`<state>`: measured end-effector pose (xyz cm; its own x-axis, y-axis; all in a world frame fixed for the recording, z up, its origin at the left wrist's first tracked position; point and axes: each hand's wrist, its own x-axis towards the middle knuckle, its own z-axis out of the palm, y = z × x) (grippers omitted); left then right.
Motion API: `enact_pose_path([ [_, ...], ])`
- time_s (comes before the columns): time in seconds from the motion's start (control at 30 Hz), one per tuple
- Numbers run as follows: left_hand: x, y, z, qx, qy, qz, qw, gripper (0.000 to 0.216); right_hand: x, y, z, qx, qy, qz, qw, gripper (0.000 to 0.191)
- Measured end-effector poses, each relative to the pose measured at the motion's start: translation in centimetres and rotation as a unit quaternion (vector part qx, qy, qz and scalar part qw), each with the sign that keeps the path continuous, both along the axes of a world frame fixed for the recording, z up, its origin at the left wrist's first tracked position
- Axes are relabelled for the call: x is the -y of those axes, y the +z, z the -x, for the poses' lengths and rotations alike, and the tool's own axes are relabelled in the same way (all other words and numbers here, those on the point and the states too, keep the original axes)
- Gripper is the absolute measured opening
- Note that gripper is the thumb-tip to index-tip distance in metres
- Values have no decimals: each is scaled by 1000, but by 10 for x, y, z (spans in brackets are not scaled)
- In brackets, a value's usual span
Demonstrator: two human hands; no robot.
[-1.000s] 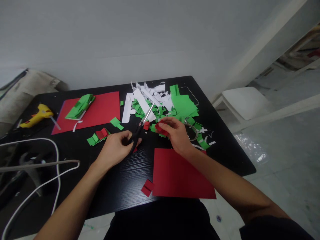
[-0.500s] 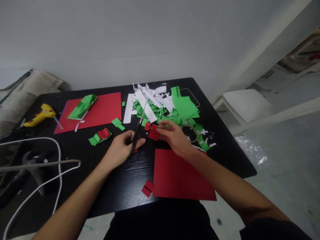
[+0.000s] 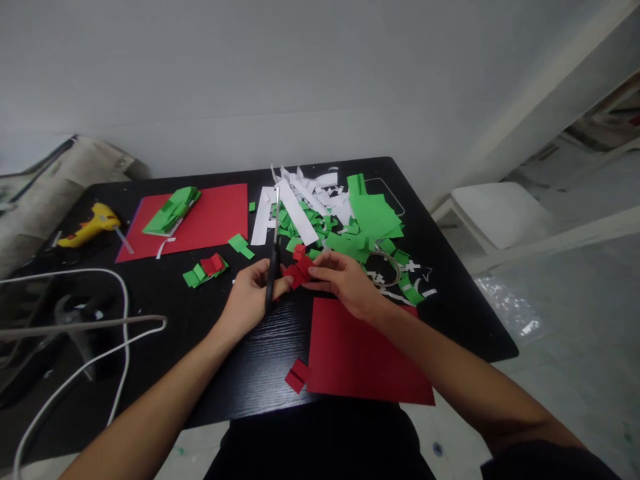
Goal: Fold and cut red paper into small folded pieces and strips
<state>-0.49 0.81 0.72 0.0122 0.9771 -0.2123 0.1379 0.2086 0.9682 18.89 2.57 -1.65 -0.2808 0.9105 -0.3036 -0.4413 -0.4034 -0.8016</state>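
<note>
Right hand [image 3: 347, 283]: fingertips nearly together, pinching red pieces [image 3: 300, 272]. Left hand [image 3: 247, 293]: curled closed round scissors [image 3: 275, 257], blades pointing away, presumably so its thumb can steady the pieces. Red sheet [image 3: 367, 360]: nearer than the right hand, probably placed for easy reach. Red pieces: between the hands; small, angular, bright, apparently creased.

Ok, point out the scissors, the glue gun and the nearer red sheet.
Scissors [image 3: 275, 261], head view: the black handle.
Glue gun [image 3: 93, 230], head view: the yellow body.
Nearer red sheet [image 3: 360, 353], head view: its uncovered part.
</note>
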Motion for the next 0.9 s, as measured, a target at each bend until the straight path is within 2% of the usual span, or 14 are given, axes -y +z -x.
enact_pose_path([
  [0.1,-1,1,3,-2,5,-7,1000,32,1,0,0,3,35,-13,999,38],
  [0.23,-1,0,8,-41,-9,-26,999,26,3,1,0,51,66,-69,994,42],
  [0.4,1,-7,10,-76,-20,-57,995,22,7,-4,2,132,72,-178,973,42],
  [0.5,3,-8,9,-99,-18,-83,991,20,9,-8,4,167,61,-208,962,44],
  [0.6,3,-5,9,-74,-46,-71,994,23,9,-9,5,169,46,-209,962,36],
  [0.7,1,2,9,-31,-72,-42,996,25,7,-6,3,125,40,-168,977,31],
  [0.8,-1,7,8,-29,-50,-34,998,30,5,-1,2,80,35,-126,988,34],
  [0.9,-2,6,6,-24,-41,-24,999,36,4,1,1,87,26,-129,987,35],
])
